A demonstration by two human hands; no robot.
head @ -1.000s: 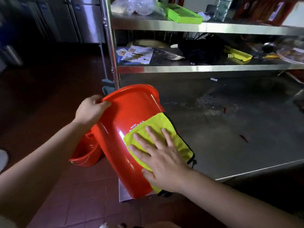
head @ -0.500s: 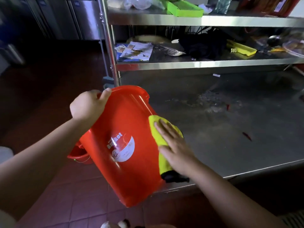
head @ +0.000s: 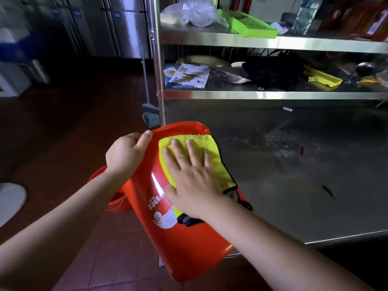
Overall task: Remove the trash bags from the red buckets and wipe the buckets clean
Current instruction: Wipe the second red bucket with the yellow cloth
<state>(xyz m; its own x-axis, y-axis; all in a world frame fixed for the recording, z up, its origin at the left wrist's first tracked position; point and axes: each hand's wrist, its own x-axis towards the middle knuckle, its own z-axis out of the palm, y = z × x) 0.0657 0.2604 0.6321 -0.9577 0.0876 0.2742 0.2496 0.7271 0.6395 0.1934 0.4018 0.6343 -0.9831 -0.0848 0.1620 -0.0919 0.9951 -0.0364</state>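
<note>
I see the red bucket [head: 184,238] lying tilted on its side at the front left corner of the steel worktop [head: 294,175], its rim pointing away toward the shelf post and its base hanging out past the worktop's front edge over the tiled floor [head: 88,248]. A white round label with "BUCKET" lettering shows on its side wall. A yellow microfibre cloth [head: 212,152] with black trim lies spread over the bucket's upper wall, just below the rim. My right hand [head: 193,181] presses flat on that cloth, fingers straight and spread, gripping nothing. My left hand [head: 123,154] grasps the bucket's rim on the left side, fingers curled over the edge with the thumb along the outside.

Below and left of the held bucket, a second red bucket [head: 113,198] sits on the floor, mostly hidden by my left forearm. A grey dustpan [head: 150,114] on a long handle leans by the shelf post. On the lower shelf [head: 273,95] at the worktop's back edge lie printed leaflets [head: 186,75], a black bundle [head: 277,74] and a yellow tray [head: 323,77]. The top shelf carries crumpled clear plastic bags [head: 189,13] and a green tray [head: 252,26]. The worktop is scuffed, with small red flecks toward its right side.
</note>
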